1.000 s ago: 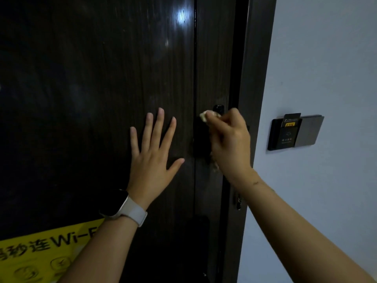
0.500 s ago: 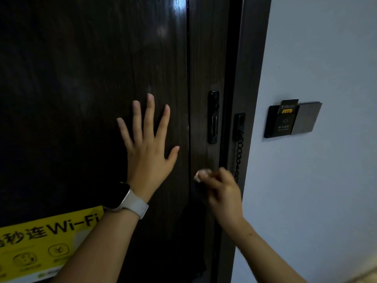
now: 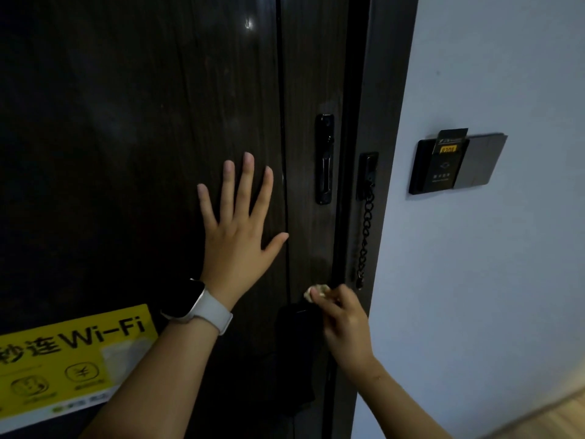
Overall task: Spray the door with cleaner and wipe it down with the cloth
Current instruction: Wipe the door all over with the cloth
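We find the left hand (image 3: 235, 245) flat on the door (image 3: 126, 137), left of the latch plate (image 3: 324, 158). The right hand (image 3: 343, 324) sits below that plate, holding the cloth (image 3: 316, 292) at the door edge. The chain (image 3: 365, 236) hangs on the frame (image 3: 384, 90); the card holder (image 3: 456, 161) is on the wall (image 3: 490, 280) further right. The sticker (image 3: 63, 365) lies at the door's lower left.

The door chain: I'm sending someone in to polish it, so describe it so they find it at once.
Start at the dark wooden door and go to its right edge, past the upright black slide plate. On the frame beside it a small black bracket holds the door chain, hanging straight down. It is the only linked, dangling thing there, ending just above the right hand with the cloth.
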